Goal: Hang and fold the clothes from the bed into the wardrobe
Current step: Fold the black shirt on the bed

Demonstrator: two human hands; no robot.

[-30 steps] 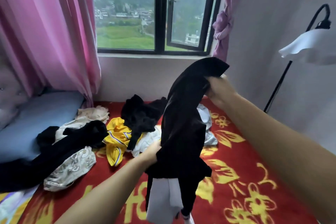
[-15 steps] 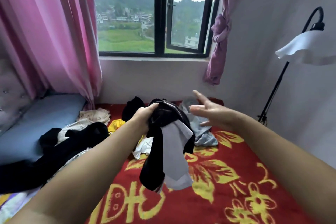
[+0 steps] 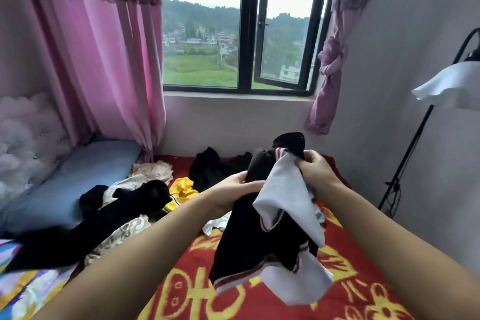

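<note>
hands (image 3: 272, 179) raised, gripping black-and-white garment (image 3: 249, 241)

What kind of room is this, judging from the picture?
Most likely a bedroom: a bed with a red flowered cover and loose clothes on it, a blue pillow, and pink curtains beside the window.
</note>
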